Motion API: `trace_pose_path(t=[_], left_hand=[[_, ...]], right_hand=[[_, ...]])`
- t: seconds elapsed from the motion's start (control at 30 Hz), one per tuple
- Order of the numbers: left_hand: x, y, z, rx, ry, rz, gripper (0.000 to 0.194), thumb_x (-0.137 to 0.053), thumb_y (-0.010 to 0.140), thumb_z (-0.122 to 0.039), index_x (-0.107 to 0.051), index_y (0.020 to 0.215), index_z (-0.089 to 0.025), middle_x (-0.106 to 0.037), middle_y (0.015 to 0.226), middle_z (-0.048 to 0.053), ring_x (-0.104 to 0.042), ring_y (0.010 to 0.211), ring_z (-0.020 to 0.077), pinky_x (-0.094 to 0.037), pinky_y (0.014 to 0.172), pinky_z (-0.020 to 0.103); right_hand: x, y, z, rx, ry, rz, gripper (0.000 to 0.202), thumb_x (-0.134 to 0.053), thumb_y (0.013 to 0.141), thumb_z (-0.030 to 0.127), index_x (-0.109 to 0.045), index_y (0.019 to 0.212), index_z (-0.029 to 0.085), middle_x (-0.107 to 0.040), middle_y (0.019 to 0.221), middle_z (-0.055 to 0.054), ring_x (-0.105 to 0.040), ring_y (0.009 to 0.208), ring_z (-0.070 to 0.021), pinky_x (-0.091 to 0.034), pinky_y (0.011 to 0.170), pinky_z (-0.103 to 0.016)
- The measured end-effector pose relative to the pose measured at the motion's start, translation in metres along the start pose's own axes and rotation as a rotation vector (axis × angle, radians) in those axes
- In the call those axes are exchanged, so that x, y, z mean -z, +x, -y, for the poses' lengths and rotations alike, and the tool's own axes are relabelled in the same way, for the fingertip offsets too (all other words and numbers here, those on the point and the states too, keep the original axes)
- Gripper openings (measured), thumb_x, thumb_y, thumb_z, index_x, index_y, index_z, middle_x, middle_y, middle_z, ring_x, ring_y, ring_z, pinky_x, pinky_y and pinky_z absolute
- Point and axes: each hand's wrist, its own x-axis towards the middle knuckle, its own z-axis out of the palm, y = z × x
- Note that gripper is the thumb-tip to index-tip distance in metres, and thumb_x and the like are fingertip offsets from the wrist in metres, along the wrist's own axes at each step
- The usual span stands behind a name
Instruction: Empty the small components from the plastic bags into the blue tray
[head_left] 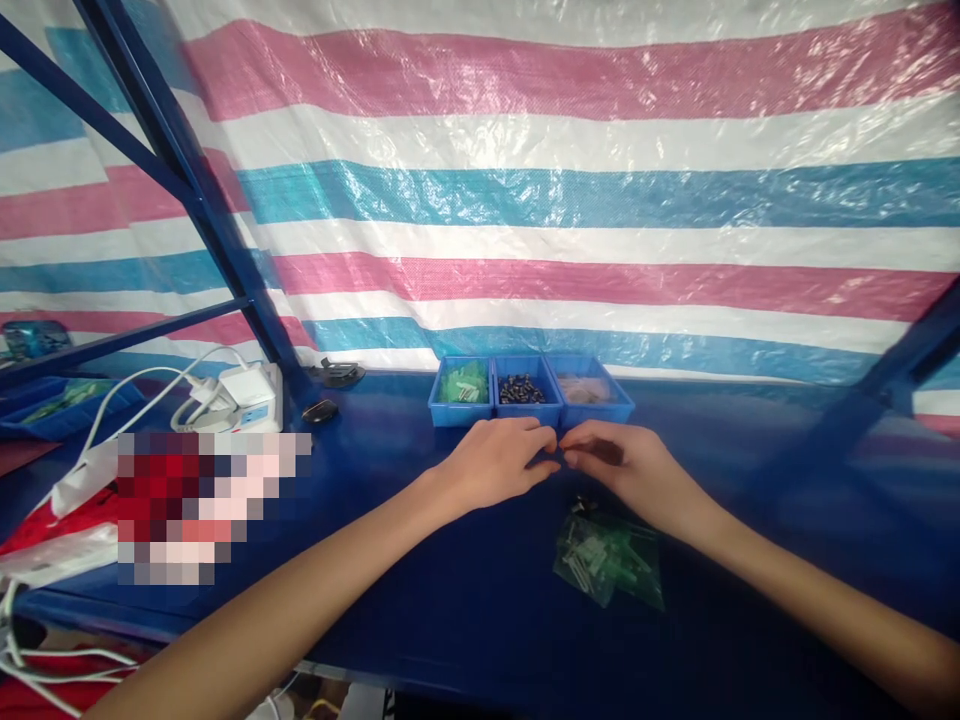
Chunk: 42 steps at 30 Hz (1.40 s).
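Observation:
My left hand [510, 458] and my right hand [616, 462] meet fingertip to fingertip above the blue table, in front of three joined blue bins. Both have thumb and fingers drawn together; whatever lies between the tips is too small to make out. The left bin [460, 412] holds green and clear pieces, the middle bin [528, 413] small dark metallic parts, the right bin [596, 411] pale, brownish pieces. Below my right hand lie clear and green plastic packets [609, 560], with a small dark part [581, 505] at their upper edge.
At the left are a white power strip [259, 410] with plugs and cables, a dark mouse-like object [320, 411] and a blue tray [75, 405]. Blue metal frame bars [199, 215] rise at the left. A striped plastic sheet [600, 200] hangs behind the table [450, 600].

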Motion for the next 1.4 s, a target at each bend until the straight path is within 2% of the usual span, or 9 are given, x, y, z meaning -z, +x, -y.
trace_pose_path(t=[0.13,0.27,0.5,0.77,0.9,1.07,1.4], left_hand=[[-0.003,-0.001,-0.003,-0.01,-0.011,-0.033,0.024,-0.055,0.1,-0.042,-0.064,0.096,-0.021,-0.066,0.088,-0.001,-0.063,0.075,0.0149,-0.034,0.058,0.026],[-0.008,-0.008,-0.004,-0.019,-0.007,-0.063,0.027,-0.049,0.104,-0.042,-0.064,0.098,-0.02,-0.066,0.086,-0.001,-0.063,0.076,0.0148,-0.032,0.057,0.026],[-0.011,-0.013,0.001,-0.02,-0.036,-0.138,0.03,-0.047,0.105,-0.046,-0.063,0.099,-0.02,-0.066,0.088,-0.001,-0.064,0.078,0.014,-0.037,0.062,0.025],[-0.007,-0.014,0.0,-0.041,-0.065,-0.13,0.022,-0.045,0.106,-0.036,-0.061,0.11,-0.021,-0.066,0.101,0.001,-0.066,0.086,0.0145,-0.044,0.068,0.024],[-0.007,-0.014,-0.003,-0.038,-0.036,-0.147,0.019,-0.047,0.105,-0.033,-0.06,0.111,-0.021,-0.066,0.101,0.001,-0.064,0.079,0.0134,-0.042,0.063,0.024],[-0.008,-0.014,-0.004,-0.059,-0.021,-0.134,0.017,-0.046,0.105,-0.03,-0.059,0.108,-0.021,-0.065,0.099,0.0,-0.064,0.08,0.0139,-0.041,0.063,0.025],[-0.008,-0.015,-0.006,-0.092,-0.02,-0.089,0.019,-0.045,0.105,-0.03,-0.06,0.111,-0.021,-0.066,0.1,0.001,-0.065,0.082,0.0147,-0.042,0.064,0.025]], right_hand=[[-0.005,0.001,-0.001,-0.036,0.157,-0.011,0.019,-0.071,0.086,0.041,-0.073,0.089,0.023,-0.075,0.09,-0.003,-0.07,0.085,-0.0228,-0.054,0.078,-0.034],[-0.007,-0.001,0.002,-0.026,0.191,-0.026,0.019,-0.071,0.086,0.04,-0.074,0.088,0.022,-0.076,0.09,-0.004,-0.071,0.084,-0.0221,-0.056,0.078,-0.033],[-0.004,-0.006,0.001,0.067,-0.02,-0.037,0.019,-0.061,0.093,0.035,-0.076,0.099,0.023,-0.078,0.101,-0.004,-0.072,0.092,-0.0234,-0.056,0.081,-0.035],[-0.005,-0.005,0.0,0.126,-0.137,-0.038,0.015,-0.06,0.095,0.032,-0.071,0.093,0.021,-0.076,0.091,-0.003,-0.069,0.079,-0.0203,-0.053,0.072,-0.031],[-0.005,-0.006,0.003,0.142,-0.158,-0.043,0.012,-0.061,0.095,0.03,-0.069,0.092,0.022,-0.075,0.088,-0.002,-0.067,0.076,-0.0183,-0.048,0.068,-0.029],[-0.004,-0.007,0.006,0.187,-0.244,-0.028,0.015,-0.063,0.095,0.031,-0.069,0.085,0.021,-0.072,0.08,0.0,-0.061,0.067,-0.015,-0.044,0.062,-0.027],[-0.005,-0.01,0.008,0.219,-0.275,-0.045,0.021,-0.061,0.096,0.039,-0.064,0.083,0.022,-0.069,0.078,-0.001,-0.058,0.065,-0.015,-0.044,0.062,-0.027]])
